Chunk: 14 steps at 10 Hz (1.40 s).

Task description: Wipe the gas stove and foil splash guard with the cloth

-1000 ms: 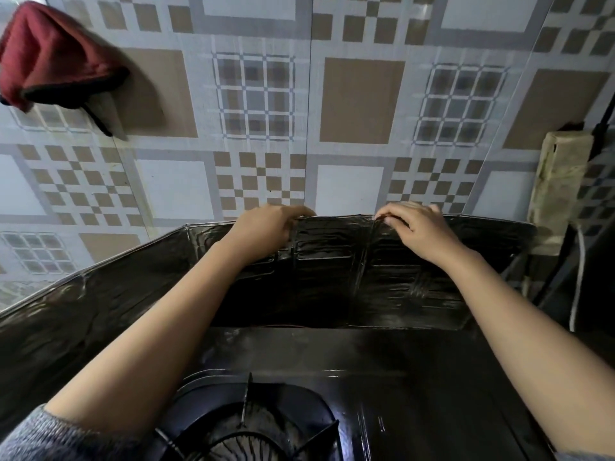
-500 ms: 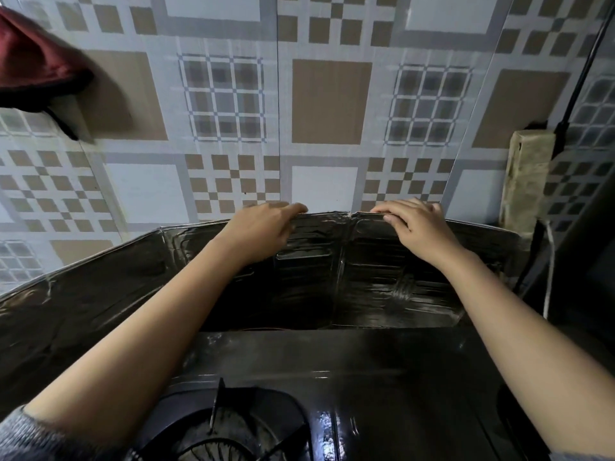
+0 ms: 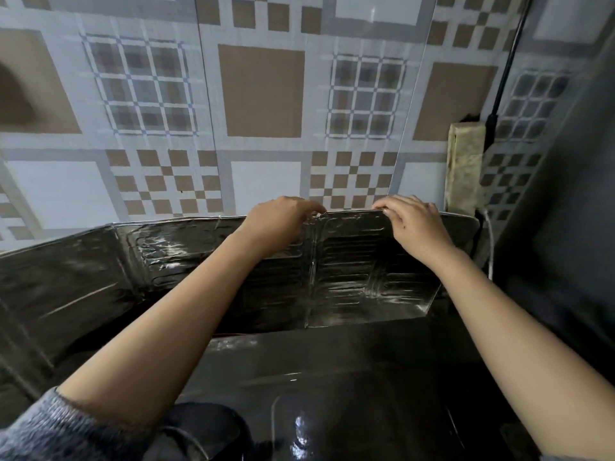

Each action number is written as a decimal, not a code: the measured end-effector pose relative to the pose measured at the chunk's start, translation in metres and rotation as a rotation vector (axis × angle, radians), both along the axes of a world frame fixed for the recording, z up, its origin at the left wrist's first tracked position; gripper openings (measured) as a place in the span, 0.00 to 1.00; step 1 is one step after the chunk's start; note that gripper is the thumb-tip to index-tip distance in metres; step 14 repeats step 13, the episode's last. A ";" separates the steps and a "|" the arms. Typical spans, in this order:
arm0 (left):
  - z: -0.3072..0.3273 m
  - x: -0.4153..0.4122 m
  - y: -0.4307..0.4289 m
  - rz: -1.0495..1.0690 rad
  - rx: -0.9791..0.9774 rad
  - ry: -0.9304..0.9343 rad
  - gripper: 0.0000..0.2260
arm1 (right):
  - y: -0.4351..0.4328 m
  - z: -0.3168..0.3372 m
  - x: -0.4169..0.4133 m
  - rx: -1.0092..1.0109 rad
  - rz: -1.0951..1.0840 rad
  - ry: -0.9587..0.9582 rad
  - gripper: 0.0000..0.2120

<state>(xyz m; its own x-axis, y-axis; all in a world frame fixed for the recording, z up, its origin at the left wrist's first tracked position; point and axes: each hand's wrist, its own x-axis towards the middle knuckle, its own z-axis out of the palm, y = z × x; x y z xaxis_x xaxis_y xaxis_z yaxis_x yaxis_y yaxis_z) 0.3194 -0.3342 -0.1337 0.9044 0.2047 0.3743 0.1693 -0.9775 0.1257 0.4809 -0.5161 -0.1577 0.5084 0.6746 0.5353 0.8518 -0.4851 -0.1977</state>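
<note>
Pinching the foil splash guard point(image 3: 349, 271) along its top edge with my left hand point(image 3: 279, 221) and right hand point(image 3: 412, 224), I steady it upright against the tiled wall point(image 3: 259, 94), judging it too floppy otherwise.

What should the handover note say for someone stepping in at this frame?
Left hand: fingers curled over the top edge of the dark crinkled foil splash guard, near its centre crease.
Right hand: grips the same top edge, just right of the crease.
Guard stands upright behind the glossy black gas stove top, against the patterned tiled wall.
Cloth: not in view; neither hand holds it.
Done: cannot tell; no wiping under way.
Left: fetch the cloth, wipe stove and guard.
</note>
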 end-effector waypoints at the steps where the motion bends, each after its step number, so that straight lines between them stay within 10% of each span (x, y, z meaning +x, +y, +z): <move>1: -0.001 0.002 -0.005 0.000 0.017 -0.020 0.16 | -0.002 -0.002 0.004 0.027 0.011 0.005 0.13; 14: 0.026 -0.018 -0.031 -0.002 -0.001 0.010 0.21 | -0.033 0.034 -0.043 0.069 -0.065 0.234 0.19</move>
